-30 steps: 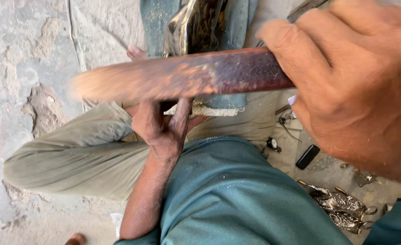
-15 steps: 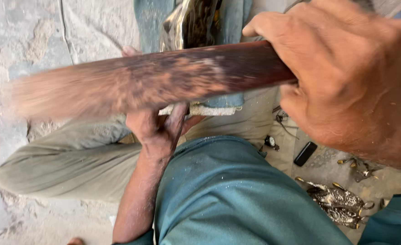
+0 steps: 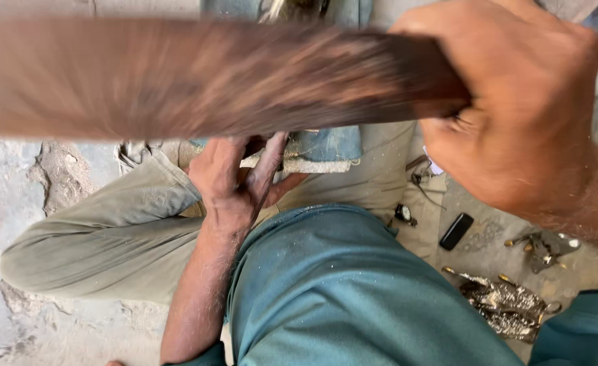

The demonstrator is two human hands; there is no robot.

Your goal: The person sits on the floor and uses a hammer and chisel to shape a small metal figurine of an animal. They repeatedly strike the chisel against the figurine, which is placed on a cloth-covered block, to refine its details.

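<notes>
The right hand [image 3: 516, 108] is clamped around one end of a long reddish-brown wooden bar [image 3: 211, 78], blurred, whose long axis runs from the grip far to the left across the top of the view. Below it, the left hand [image 3: 235, 179] presses with spread fingers on a flat pale piece [image 3: 312, 161] lying on the lap; it is not closed around it. No labels are readable; a small black oblong thing [image 3: 456, 231] lies on the ground at right.

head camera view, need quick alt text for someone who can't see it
Seen from above, a right hand grips a long reddish-brown wooden bar, motion-blurred across the top of the frame. Below it, the left hand presses a pale flat piece near the seated person's lap. Small metal parts lie on the ground.
</notes>
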